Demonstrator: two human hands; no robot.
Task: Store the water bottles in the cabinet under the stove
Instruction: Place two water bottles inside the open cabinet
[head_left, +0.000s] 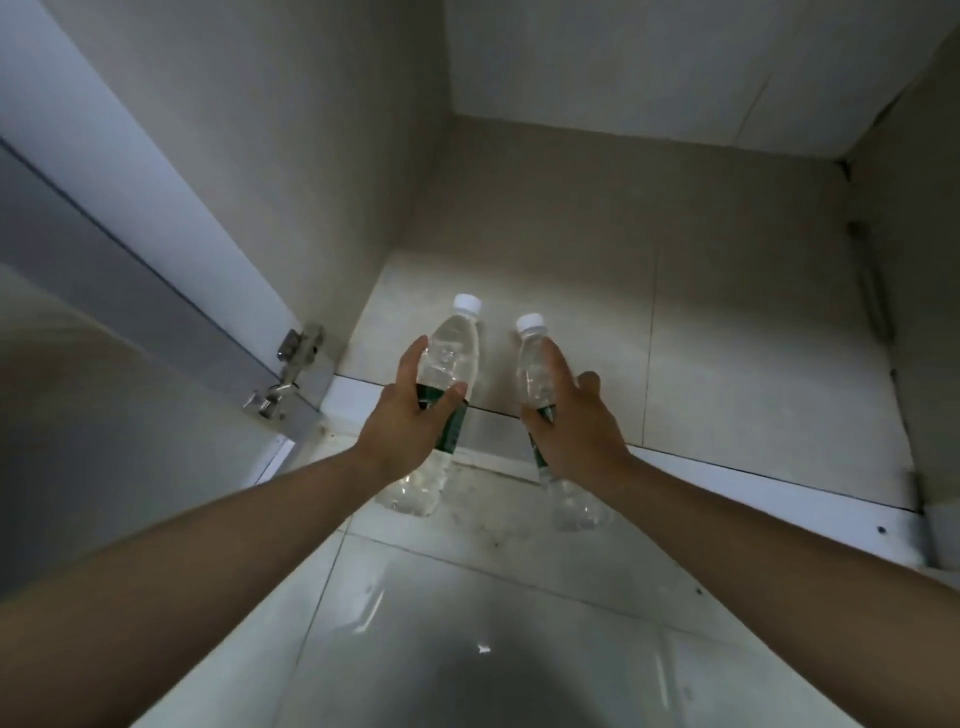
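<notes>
Gripping clear ribbed bottles (451, 358), left hand (402, 421), right hand (576, 431)

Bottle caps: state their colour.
White, on both bottle caps; clearest in the head view.

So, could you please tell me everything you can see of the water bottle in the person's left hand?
The left bottle is clear ribbed plastic, full of water, with a white screw cap on and a dark green label around its middle. The left hand grips it at the label, thumb on the right side, fingers on the left. It tilts slightly, cap leaning toward the cabinet floor, base above the floor tiles just outside the sill. It stands apart from the other bottle.
</notes>
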